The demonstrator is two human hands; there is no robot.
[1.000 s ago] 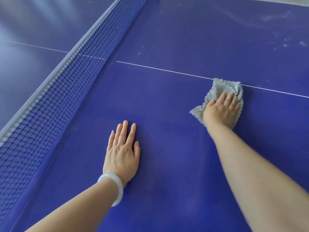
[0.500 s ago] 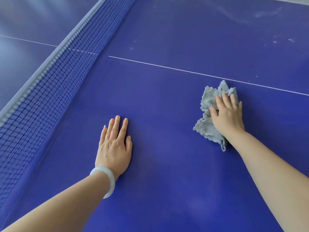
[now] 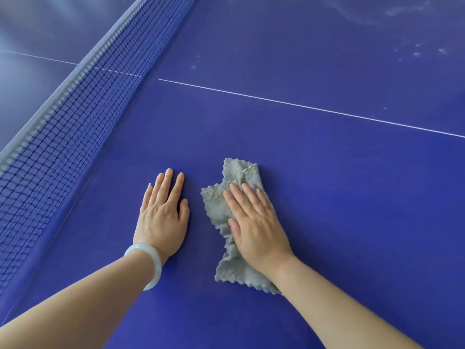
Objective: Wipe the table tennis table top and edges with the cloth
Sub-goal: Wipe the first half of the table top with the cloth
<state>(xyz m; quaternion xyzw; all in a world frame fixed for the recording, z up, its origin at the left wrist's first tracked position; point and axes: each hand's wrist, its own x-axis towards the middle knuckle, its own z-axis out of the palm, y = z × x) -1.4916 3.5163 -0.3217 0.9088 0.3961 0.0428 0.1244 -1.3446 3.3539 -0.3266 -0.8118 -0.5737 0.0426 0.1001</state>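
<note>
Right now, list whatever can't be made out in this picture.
Head view only.
Edges of the table: outside the frame.
Middle of the cloth: covered by the right hand.
Ends of the net: cut off by the frame.
Pale marks beyond the white line: too faint to identify.

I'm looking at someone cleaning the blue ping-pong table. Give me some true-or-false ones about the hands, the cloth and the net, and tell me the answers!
1. The right hand lies flat on the grey cloth. True.
2. The left hand holds the cloth. False: it rests flat on the bare table, beside the cloth.
3. The net is to the right of both hands. False: it is on their left.
4. A pale bracelet sits on the left wrist. True.
5. The cloth covers the white line. False: the line runs farther away, uncovered.
</note>
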